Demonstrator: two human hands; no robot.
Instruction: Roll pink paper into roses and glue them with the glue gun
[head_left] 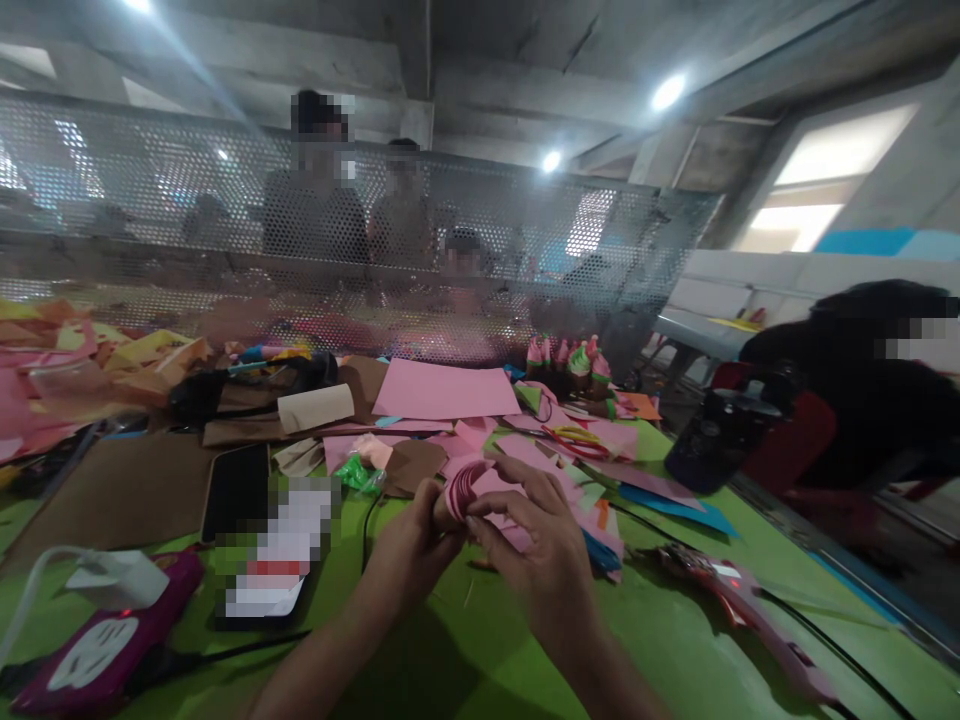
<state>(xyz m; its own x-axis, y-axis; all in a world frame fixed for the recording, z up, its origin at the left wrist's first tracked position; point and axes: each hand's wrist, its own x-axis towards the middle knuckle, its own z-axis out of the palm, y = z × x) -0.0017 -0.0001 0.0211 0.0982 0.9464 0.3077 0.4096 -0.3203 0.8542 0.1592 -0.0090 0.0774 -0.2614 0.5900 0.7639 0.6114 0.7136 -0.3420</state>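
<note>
My left hand [411, 545] and my right hand [538, 540] meet over the green table [675, 640], both pinched on a rolled pink paper coil [463, 487]. The left thumb and fingers press the coil's near end. The right fingers curl round its loose outer strip. Pink paper scraps [525, 470] lie right behind the hands.
A black phone [236, 490] lies at the left, a purple glue gun [112, 640] at the near left, another glue gun [720, 580] at the right. Scissors [574, 440], a pink sheet [446, 390], brown paper and small paper flowers [570, 362] lie farther back. People stand behind a mesh screen; one person sits at the right.
</note>
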